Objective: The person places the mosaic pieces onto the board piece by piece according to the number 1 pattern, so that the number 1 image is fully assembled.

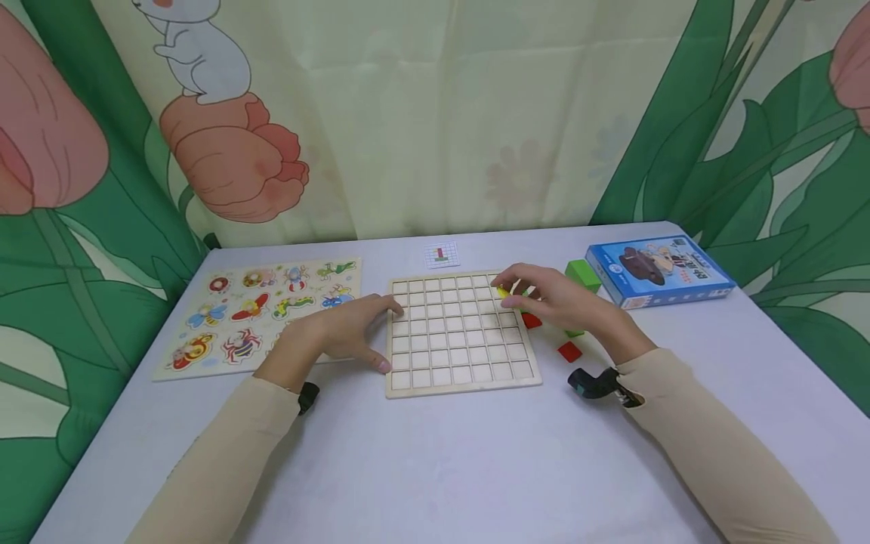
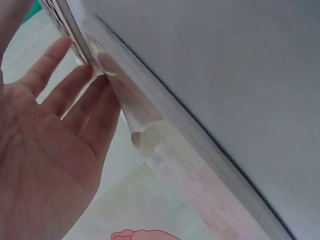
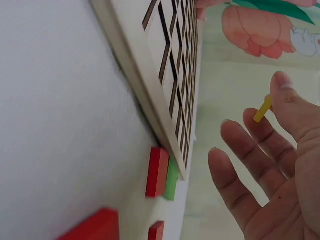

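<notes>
A pale wooden board [image 1: 464, 332] with a raised square grid lies in the middle of the table. My left hand [image 1: 347, 326] rests at its left edge, thumb and fingers spread apart along the side. Between thumb and index finger, my right hand [image 1: 557, 298] pinches a small yellow piece [image 3: 263, 109] above the board's upper right corner. Beneath and beside that hand lie red pieces [image 1: 569, 351] and green pieces, partly hidden by it. In the right wrist view, a red piece [image 3: 157, 172] and a green piece [image 3: 171, 180] sit close by the board's edge.
Left of the grid lies a puzzle board [image 1: 231, 317] with colourful insect pictures. A small card [image 1: 442, 255] with a printed grid and coloured shape is behind it. A blue box [image 1: 659, 270] stands at the back right, with green blocks [image 1: 583, 274] beside it.
</notes>
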### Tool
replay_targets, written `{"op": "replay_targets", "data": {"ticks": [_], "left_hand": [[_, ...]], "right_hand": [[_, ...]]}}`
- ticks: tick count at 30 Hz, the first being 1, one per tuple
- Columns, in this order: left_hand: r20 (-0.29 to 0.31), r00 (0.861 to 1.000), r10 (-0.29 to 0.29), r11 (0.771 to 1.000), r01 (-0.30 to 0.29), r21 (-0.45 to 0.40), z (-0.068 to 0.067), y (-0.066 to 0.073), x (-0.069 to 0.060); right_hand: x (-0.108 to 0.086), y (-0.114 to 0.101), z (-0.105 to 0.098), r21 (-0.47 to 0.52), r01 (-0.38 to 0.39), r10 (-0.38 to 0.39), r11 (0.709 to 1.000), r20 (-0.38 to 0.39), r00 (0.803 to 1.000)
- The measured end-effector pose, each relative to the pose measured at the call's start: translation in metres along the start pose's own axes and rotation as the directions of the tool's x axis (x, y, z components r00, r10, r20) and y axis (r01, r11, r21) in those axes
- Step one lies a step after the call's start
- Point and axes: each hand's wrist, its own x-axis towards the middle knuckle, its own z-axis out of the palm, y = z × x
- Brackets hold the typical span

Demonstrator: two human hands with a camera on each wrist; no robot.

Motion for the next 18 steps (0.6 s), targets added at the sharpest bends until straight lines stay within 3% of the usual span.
{"op": "replay_targets", "data": {"ticks": [12, 18], "left_hand": [[0.011, 0.997, -0.072, 0.997, 0.072, -0.025, 0.000, 0.002, 0.001], [0.006, 0.999, -0.050, 0.998, 0.050, -0.033, -0.002, 0.005, 0.001]], "right_hand": [[0.028, -0.005, 0.011, 0.039, 0.060, -0.058, 0.997, -0.032, 0.998], [0.040, -0.003, 0.018, 0.080, 0.072, -0.068, 0.994, -0.055, 0.996]]}}
